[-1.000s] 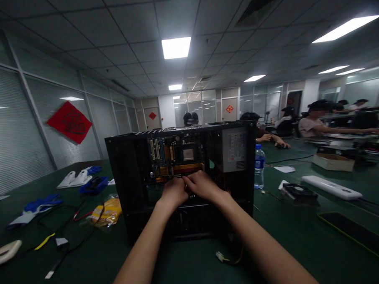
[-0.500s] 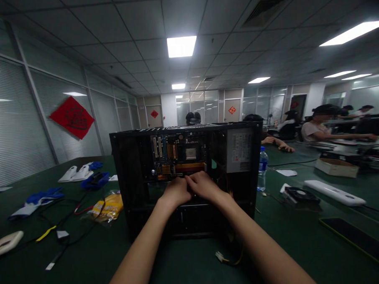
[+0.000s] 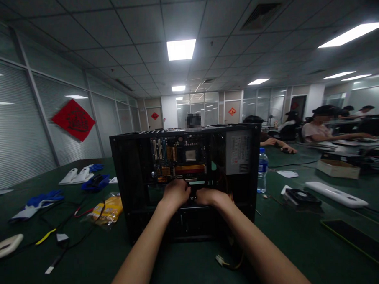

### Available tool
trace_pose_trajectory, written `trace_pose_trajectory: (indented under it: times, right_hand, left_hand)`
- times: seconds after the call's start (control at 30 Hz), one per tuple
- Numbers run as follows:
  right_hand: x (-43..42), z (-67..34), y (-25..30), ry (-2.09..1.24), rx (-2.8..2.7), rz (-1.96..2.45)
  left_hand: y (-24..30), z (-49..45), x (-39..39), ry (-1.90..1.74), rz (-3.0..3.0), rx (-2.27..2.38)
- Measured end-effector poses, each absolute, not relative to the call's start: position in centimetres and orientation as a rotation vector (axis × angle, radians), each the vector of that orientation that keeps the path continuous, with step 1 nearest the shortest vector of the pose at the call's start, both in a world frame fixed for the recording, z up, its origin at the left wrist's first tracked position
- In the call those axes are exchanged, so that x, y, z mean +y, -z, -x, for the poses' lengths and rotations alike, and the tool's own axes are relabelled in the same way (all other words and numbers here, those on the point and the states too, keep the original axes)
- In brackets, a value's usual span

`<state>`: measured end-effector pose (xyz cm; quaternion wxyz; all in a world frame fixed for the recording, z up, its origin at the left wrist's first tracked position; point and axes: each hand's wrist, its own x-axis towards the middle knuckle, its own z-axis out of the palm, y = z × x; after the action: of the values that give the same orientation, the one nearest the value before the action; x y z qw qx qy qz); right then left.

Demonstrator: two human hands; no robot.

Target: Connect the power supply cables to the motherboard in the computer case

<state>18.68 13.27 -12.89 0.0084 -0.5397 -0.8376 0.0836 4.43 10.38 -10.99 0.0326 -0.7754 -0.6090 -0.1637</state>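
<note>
An open black computer case point(image 3: 120, 182) stands on the green table in front of me. Its motherboard point(image 3: 165, 152) shows a silvery square processor point(image 3: 190, 155) and, lower, red and yellow memory slots point(image 3: 190, 169). Below the slots, inside the case, my left hand point(image 3: 176, 193) is closed with its fingers curled. Just right of it, my right hand point(image 3: 208, 196) is closed too, bent down at the wrist, slightly apart from the left. Whatever the fingers hold, if anything, is hidden. The power supply point(image 3: 238, 153) fills the upper right of the case.
Gloves point(image 3: 44, 200), a yellow packet point(image 3: 109, 209) and cables lie left. A water bottle point(image 3: 262, 170), a cooling fan point(image 3: 301, 199), a white power strip point(image 3: 336, 194) and an open box point(image 3: 337, 168) are right. A loose connector point(image 3: 219, 260) lies in front. People sit farther back.
My right hand has moved down and slightly right, away from the memory slots, leaving a small gap between my hands. The left hand has barely moved.
</note>
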Motion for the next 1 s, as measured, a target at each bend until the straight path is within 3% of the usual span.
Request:
trace_pose_trajectory:
  times: [0.17,0.47,0.77,1.0]
  right_hand:
    - [13.5,-18.5,12.9,-0.415,-2.723,1.655]
    - [11.6,-17.7,10.8,-0.169,-2.174,1.386]
    - [8.0,-17.7,6.4,-0.634,-1.48,0.682]
    - [4.5,-19.9,4.0,-0.449,-1.889,0.713]
  left_hand:
    - [11.1,-4.5,10.4,0.588,2.403,-1.862]
    - [10.0,-4.1,11.6,1.083,2.515,-1.801]
    - [4.3,-1.2,6.8,1.624,2.694,-1.383]
    - [1.7,-1.2,2.5,1.681,2.652,-0.981]
